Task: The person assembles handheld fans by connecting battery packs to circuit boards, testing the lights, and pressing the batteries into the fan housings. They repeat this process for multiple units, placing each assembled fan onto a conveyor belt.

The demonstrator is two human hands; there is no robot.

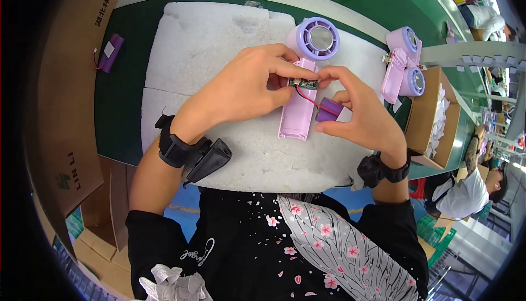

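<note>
A handheld fan lies on a white foam pad point(235, 161), with its round purple head point(316, 38) at the far end and its opened pink handle point(296, 115) toward me. A small green circuit board point(307, 84) sits across the upper handle. My left hand point(249, 84) grips the board and handle from the left, its index fingertip on the board and its thumb at the lower edge. The fingers of my right hand point(364, 106) curl around a purple battery pack point(327, 110) beside the handle, while its index fingertip touches the board's right end. Red and black wires link battery and board.
Another purple battery pack point(111, 53) lies on the green table at left, near a tall cardboard box point(60, 92). More purple fan parts point(404, 62) are at right, beside an open carton point(447, 125) holding white pieces. Co-workers sit farther right.
</note>
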